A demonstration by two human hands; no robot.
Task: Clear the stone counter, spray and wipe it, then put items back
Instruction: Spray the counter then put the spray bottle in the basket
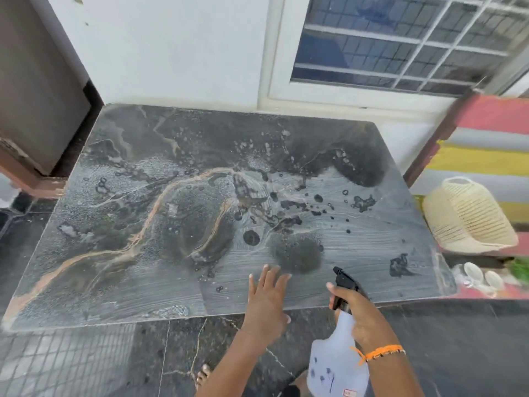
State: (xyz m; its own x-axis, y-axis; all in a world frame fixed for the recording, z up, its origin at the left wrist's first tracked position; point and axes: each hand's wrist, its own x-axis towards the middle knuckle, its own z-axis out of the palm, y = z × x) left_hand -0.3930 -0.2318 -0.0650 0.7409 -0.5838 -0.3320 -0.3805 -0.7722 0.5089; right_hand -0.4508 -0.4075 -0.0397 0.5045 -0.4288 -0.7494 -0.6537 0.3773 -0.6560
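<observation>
the dark veined stone counter (120, 270) is lying bare of items and carrying beads and patches of liquid across most of its top; streaked marks are showing toward the near right. the right hand (362, 316) is gripping the neck of a translucent white plastic spray bottle with a black trigger head (337, 365), nozzle pointing out over the near edge of the slab. the left hand (267, 299) is hovering flat just above the near edge, fingers spread wide, holding nothing. no cloth is appearing anywhere in view.

judgement: the spraying step is under way or nearly finished; wiping is not yet done.

a cream woven plastic basket (469, 216) is lying tipped on the coloured ledge to the right, with small clear glass bowls (483, 277) near the counter's right corner.

risks: liquid is pooling close to the near edge and could be running onto the dark floor tiles (86, 359), where a bare foot (203, 375) is standing, so slipping is possible. overspray toward the right could be wetting the bowls. wiping with the bare palm would only be smearing the film.
</observation>
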